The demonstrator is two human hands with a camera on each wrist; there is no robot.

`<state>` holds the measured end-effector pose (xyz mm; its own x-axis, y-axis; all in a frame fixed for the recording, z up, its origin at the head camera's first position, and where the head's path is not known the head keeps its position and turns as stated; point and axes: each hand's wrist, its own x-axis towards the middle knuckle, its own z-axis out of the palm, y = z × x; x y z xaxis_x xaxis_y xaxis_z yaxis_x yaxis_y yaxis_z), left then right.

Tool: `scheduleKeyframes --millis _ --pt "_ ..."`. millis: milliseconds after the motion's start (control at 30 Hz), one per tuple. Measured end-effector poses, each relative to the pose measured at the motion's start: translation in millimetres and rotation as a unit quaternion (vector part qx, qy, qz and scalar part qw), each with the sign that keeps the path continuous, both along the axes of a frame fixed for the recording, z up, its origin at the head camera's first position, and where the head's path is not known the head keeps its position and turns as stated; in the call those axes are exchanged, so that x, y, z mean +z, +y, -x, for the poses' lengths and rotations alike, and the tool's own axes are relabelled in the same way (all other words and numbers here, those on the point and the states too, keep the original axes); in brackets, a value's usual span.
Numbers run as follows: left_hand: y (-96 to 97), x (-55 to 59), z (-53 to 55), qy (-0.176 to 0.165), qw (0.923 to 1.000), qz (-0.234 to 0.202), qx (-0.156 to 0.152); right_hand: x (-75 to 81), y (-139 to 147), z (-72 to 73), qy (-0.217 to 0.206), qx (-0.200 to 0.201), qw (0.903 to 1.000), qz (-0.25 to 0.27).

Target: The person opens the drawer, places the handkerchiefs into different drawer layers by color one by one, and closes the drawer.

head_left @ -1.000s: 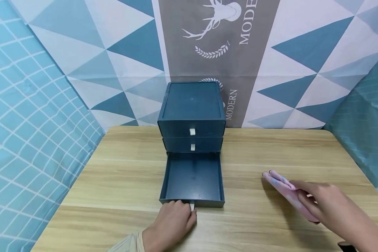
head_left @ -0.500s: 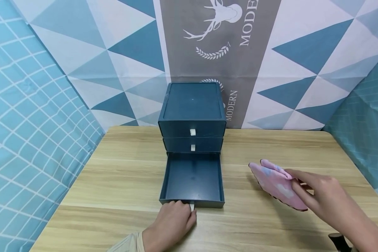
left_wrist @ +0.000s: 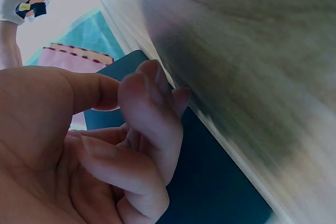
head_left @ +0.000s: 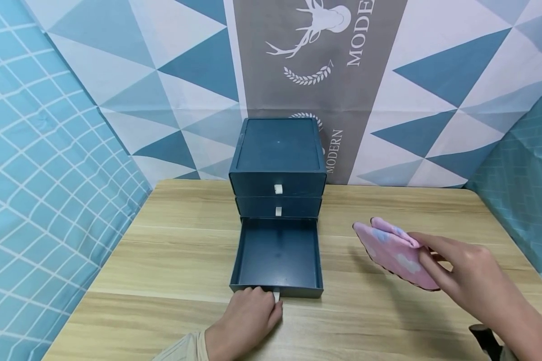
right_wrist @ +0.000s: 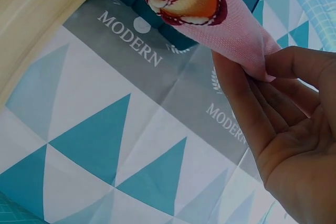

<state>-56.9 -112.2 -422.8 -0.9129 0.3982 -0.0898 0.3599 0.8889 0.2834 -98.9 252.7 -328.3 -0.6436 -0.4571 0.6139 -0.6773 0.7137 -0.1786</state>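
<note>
In the head view, my left hand (head_left: 249, 317) is at the front of the pulled-out bottom drawer (head_left: 277, 255), its fingers curled and gripping the white pull tab (head_left: 277, 295). The drawer has nothing in it. The left wrist view shows thumb and index finger meeting, the tab hidden between them. To the right of the drawer, my right hand (head_left: 467, 273) pinches a folded pink towel (head_left: 395, 255) with pale cloud shapes and holds it above the table, tilted. In the right wrist view, the towel (right_wrist: 241, 35) shows a dark red scalloped edge and an orange patterned inner side.
The dark blue drawer cabinet (head_left: 277, 145) stands at the back of the wooden table (head_left: 171, 250), against a patterned backdrop (head_left: 198, 90). Its upper two drawers are closed. A black object (head_left: 485, 341) is by the right wrist.
My right hand has lifted the towel and moved it up and slightly left, turning its cloud-patterned face into view. The left hand stays on the drawer tab, and the drawer has not moved.
</note>
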Motion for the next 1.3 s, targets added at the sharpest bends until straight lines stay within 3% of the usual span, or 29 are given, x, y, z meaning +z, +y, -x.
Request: scheduleKeyframes --millis 400,900,1300 --pt "-0.8 0.7 -0.3 0.008 1.0000 -0.005 -0.003 16.6 -14 1.8 0.022 0.005 0.9997 -0.003" --pt "-1.8 0.4 0.0 0.010 0.9999 -0.008 -0.002 32.7 -44 13.9 0.073 0.051 0.9959 0.016" --pt "-1.6 -0.3 -0.6 0.011 0.9999 -0.007 -0.001 45.6 -80 32.7 0.019 0.097 0.9950 0.010"
